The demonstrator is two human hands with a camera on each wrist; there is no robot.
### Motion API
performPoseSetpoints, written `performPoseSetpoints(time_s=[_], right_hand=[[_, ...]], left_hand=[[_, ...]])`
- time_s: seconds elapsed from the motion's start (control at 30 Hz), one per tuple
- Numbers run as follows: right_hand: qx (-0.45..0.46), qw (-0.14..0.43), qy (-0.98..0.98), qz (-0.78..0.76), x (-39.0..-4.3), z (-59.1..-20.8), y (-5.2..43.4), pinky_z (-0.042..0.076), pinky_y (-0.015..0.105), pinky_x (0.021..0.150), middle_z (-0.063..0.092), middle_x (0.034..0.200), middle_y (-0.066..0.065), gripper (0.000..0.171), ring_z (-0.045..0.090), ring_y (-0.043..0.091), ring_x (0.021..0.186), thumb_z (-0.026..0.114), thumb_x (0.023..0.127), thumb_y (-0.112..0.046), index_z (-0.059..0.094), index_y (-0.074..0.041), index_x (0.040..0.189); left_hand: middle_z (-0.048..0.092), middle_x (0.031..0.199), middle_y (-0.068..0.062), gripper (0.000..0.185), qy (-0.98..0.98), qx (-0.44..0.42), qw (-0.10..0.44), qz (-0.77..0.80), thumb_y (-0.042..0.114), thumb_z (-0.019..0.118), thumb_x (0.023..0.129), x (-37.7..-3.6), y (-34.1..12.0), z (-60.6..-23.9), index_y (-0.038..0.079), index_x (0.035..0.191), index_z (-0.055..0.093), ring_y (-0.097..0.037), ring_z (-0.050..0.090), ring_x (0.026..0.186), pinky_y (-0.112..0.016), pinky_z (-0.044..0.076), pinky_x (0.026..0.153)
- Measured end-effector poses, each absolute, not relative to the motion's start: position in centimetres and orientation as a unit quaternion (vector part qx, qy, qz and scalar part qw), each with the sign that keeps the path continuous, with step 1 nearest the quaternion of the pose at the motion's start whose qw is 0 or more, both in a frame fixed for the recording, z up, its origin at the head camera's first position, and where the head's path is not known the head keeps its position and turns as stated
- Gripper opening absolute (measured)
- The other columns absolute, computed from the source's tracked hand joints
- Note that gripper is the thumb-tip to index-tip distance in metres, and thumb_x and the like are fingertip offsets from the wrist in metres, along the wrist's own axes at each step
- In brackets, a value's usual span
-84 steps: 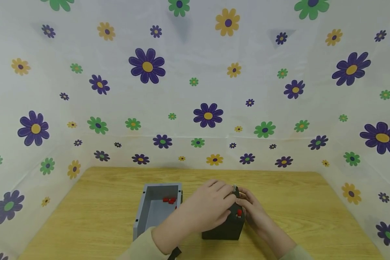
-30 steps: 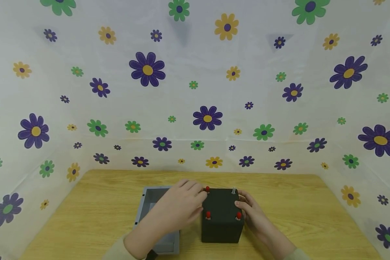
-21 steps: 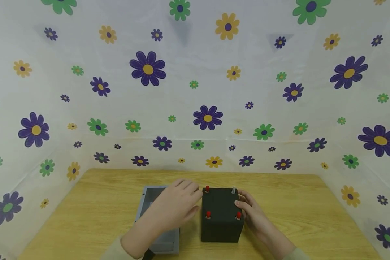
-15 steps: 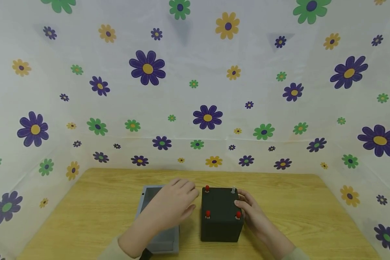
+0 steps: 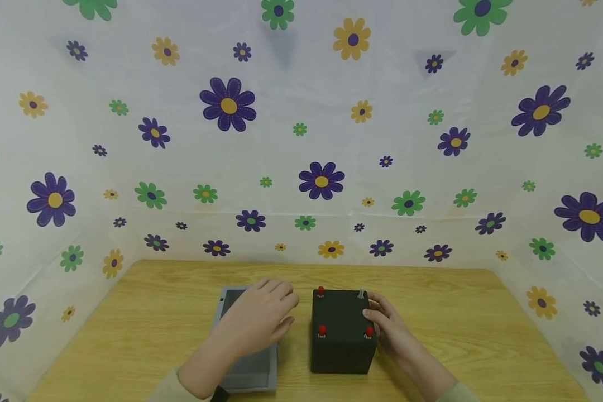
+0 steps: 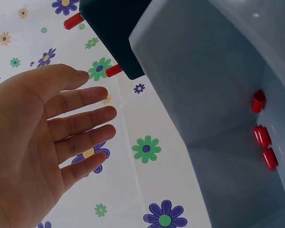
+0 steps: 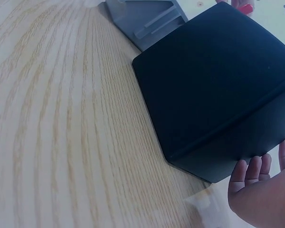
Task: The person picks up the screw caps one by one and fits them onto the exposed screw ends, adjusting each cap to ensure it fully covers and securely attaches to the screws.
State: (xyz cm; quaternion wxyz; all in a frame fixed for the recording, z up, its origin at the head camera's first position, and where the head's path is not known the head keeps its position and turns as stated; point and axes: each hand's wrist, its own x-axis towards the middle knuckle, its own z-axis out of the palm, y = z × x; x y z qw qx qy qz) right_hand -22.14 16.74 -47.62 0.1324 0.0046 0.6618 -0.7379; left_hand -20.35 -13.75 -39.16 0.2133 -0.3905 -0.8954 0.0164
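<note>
A black box [image 5: 341, 340] stands on the wooden table [image 5: 457, 312], with red pegs [image 5: 321, 331] at three top corners and a pale pin [image 5: 361, 293] at the fourth. My right hand [image 5: 388, 329] holds its right side, with fingers [image 7: 251, 172] against the wall and the thumb by the top edge. My left hand [image 5: 261, 321] hovers open over the grey tray [image 5: 246, 377], fingers [image 6: 80, 123] straight and spread, holding nothing. Inside the tray [image 6: 218, 95] lie three loose red pegs [image 6: 262, 136]. The black box [image 6: 114, 28] sits just beyond the tray.
White flowered sheeting [image 5: 321, 178] walls in the table at the back and on both sides. Bare wood [image 7: 52, 118] lies to the left of the tray and to the right of the box. The tray [image 7: 142, 16] stands close beside the box.
My left hand left the top of the black box and slid left, ending over the grey tray. The right hand and the box stayed put.
</note>
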Motion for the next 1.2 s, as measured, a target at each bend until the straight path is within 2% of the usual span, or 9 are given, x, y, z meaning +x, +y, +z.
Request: performPoseSetpoints(time_s=[0.4,0.63,0.9,1.1,1.2], right_hand=[[-0.003,0.141,0.661,-0.737,-22.1,-47.7,17.0,0.05,0.024,0.096,0.045,0.146,0.01,0.056,0.055,0.013,0.114,0.058,0.103,-0.017,0.037,-0.008,0.153],[-0.006,0.152,0.666,-0.731,-22.1,-47.6,17.1,0.05,0.023,0.1,0.039,0.156,0.013,0.059,0.057,0.011,0.119,0.056,0.105,-0.021,0.033,-0.009,0.157],[-0.001,0.148,0.665,-0.732,-22.3,-47.5,17.0,0.05,0.024,0.099,0.042,0.153,0.012,0.056,0.058,0.012,0.118,0.057,0.104,-0.02,0.036,-0.01,0.155],[0.002,0.145,0.667,-0.731,-22.1,-47.5,16.9,0.05,0.024,0.099,0.042,0.154,0.013,0.056,0.057,0.012,0.117,0.057,0.104,-0.02,0.036,-0.009,0.155],[0.002,0.145,0.668,-0.73,-22.1,-47.5,16.8,0.05,0.023,0.099,0.041,0.155,0.014,0.057,0.057,0.011,0.118,0.057,0.104,-0.02,0.035,-0.009,0.155]], left_hand=[[0.068,0.105,0.003,0.017,-0.905,-0.372,0.204,0.012,0.027,0.078,0.094,-20.6,-14.7,-39.5,0.016,0.106,0.072,-0.017,0.065,0.104,-0.039,0.057,0.103],[0.07,0.109,0.001,0.015,-0.908,-0.365,0.203,0.024,0.026,0.076,0.096,-20.8,-15.2,-39.5,0.016,0.105,0.07,-0.019,0.066,0.108,-0.041,0.057,0.103],[0.069,0.109,0.0,0.016,-0.912,-0.358,0.201,-0.002,0.021,0.078,0.093,-21.2,-16.0,-39.9,0.015,0.105,0.069,-0.021,0.066,0.108,-0.043,0.057,0.102],[0.068,0.106,-0.002,0.019,-0.915,-0.346,0.208,-0.003,0.019,0.078,0.093,-21.8,-16.8,-40.3,0.013,0.108,0.068,-0.022,0.066,0.103,-0.043,0.057,0.096],[0.068,0.106,-0.002,0.019,-0.919,-0.338,0.201,-0.001,0.02,0.077,0.093,-22.0,-17.2,-40.7,0.013,0.108,0.069,-0.023,0.065,0.103,-0.044,0.057,0.098]])
